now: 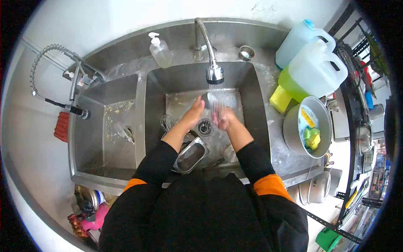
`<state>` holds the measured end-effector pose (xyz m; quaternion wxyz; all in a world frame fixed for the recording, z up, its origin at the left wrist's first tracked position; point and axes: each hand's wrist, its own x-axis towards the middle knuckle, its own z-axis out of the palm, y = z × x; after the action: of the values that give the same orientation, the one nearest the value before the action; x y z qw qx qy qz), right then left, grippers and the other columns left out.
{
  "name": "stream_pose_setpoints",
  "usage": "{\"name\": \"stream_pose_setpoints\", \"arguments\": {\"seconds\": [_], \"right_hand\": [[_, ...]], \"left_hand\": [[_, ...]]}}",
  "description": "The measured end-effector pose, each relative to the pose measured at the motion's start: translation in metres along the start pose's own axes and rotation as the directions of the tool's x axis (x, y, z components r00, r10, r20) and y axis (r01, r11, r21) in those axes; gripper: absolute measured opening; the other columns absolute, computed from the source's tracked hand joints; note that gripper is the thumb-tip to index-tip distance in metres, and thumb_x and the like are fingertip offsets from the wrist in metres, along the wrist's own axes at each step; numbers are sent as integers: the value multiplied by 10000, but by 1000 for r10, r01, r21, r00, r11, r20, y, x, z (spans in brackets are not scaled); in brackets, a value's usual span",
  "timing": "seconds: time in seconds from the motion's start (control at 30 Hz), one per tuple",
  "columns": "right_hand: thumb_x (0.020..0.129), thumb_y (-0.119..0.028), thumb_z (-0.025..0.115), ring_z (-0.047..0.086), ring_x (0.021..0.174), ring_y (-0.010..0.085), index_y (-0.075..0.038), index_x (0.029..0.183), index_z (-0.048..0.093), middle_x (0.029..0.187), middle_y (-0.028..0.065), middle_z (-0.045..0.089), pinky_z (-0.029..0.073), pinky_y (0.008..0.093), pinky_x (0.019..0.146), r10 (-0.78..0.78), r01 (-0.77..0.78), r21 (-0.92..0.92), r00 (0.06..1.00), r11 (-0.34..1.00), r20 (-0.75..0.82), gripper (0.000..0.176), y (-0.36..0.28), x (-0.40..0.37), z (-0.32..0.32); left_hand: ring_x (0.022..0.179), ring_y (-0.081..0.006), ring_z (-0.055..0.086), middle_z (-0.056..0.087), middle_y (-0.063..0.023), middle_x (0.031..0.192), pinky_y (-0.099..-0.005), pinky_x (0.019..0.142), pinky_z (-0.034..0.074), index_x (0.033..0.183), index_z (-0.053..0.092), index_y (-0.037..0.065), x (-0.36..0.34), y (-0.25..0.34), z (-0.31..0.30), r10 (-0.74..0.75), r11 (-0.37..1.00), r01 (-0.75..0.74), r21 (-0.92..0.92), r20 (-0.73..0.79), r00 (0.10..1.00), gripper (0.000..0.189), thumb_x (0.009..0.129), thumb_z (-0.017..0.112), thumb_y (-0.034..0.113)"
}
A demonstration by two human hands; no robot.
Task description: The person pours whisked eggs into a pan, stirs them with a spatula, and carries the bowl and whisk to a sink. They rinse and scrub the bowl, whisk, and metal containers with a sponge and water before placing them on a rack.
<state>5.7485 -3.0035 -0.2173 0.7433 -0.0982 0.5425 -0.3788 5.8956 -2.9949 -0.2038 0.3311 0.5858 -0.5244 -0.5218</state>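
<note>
1. Faucet (205,35): the long axis runs from its base on the back deck of the sink (259,105), arching forward over the right basin. The spray head (214,74) points straight down into the basin.
2. Water stream (217,95): falls vertically from the spray head and lands on the hands, just behind the drain (205,127).
3. Left hand (194,111): forearm angles up and inward from the near rim. The palm is open and the fingers are stretched toward the stream, touching its left edge. It grasps nothing.
4. Right hand (225,118): forearm angles in from the other side and the hand sits directly under the falling water. It is blurred by the spray, so I cannot tell whether it is curled or spread.
5. The two hands are close together over the drain. Contact between them is unclear.
6. Metal pan (191,156): lies tilted in the basin under the left forearm.
7. Soap bottle (160,52): stands upright on the back deck, left of the faucet base.
8. Two jugs (315,67) and a metal bowl (294,130) holding sponges stand on the right counter.
</note>
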Motion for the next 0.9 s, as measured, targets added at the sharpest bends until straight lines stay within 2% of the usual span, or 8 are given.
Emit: {"name": "stream_pose_setpoints", "arguments": {"seconds": [0.13, 0.23, 0.3, 0.37, 0.47, 0.53, 0.8, 0.9], "right_hand": [[831, -341, 515, 454, 464, 164, -97, 775, 468, 548, 27, 447, 413, 291, 436, -159, 158, 23, 987, 987, 33, 255, -14, 5, 16], [837, -297, 516, 492, 508, 175, -72, 799, 470, 578, 40, 469, 441, 298, 484, -299, 281, 156, 949, 947, 104, 232, -14, -8, 25], [839, -261, 516, 518, 542, 185, -53, 812, 469, 608, 54, 494, 456, 314, 521, -496, 496, 20, 867, 868, 40, 215, 2, -36, 29], [838, -182, 505, 548, 586, 184, -22, 811, 454, 666, 83, 538, 458, 329, 552, -665, 683, -125, 730, 720, 159, 170, 25, -56, 14], [795, -167, 535, 568, 632, 301, -24, 803, 461, 689, 148, 563, 437, 389, 564, -775, 627, -629, 629, 460, 60, 161, 65, -46, -21], [785, -154, 535, 553, 655, 352, -25, 809, 462, 725, 178, 563, 431, 411, 587, -800, 566, -739, 597, 367, 60, 149, 74, -40, -31], [785, -109, 495, 500, 680, 431, 8, 896, 476, 745, 219, 532, 414, 447, 615, -899, 470, -879, 347, -81, 268, 162, 44, -32, -17], [803, -113, 474, 531, 708, 378, 10, 961, 486, 818, 195, 547, 421, 426, 610, -942, 622, -783, 250, -20, 223, 201, 42, -17, -6]], "left_hand": [[1034, -313, 478, 513, -154, 1107, -379, 860, 379, 1145, 480, 84, -37, -29, -24, 3, 882, -11, 471, 17, 1000, 510, 759, 566, 406], [951, -308, 515, 556, -128, 1001, -398, 806, 406, 1043, 537, 119, -72, -69, -40, 146, 577, -351, 738, 329, 933, 430, 711, 617, 380], [892, -297, 532, 573, -118, 898, -402, 752, 423, 1000, 535, 125, -95, -68, -43, 15, 540, -321, 778, 372, 928, 389, 686, 644, 327], [882, -306, 535, 578, -121, 876, -405, 727, 425, 998, 527, 121, -112, -102, -46, -15, 589, -271, 761, 346, 938, 395, 675, 657, 307], [870, -316, 538, 578, -130, 869, -407, 724, 429, 999, 513, 104, -112, -135, -48, -201, 682, -47, 730, 250, 947, 404, 669, 667, 281], [871, -322, 538, 576, -143, 884, -407, 737, 430, 1004, 509, 90, -109, -135, -48, -280, 699, 62, 712, 193, 940, 408, 677, 658, 282], [960, -328, 521, 554, -185, 1018, -413, 793, 417, 1023, 547, 57, -102, -131, -51, -443, 530, 49, 846, 227, 867, 470, 759, 505, 444], [965, -333, 519, 554, -188, 1025, -416, 804, 412, 1014, 551, 44, -104, -142, -54, -332, 558, -54, 828, 282, 900, 501, 779, 455, 476]]}}
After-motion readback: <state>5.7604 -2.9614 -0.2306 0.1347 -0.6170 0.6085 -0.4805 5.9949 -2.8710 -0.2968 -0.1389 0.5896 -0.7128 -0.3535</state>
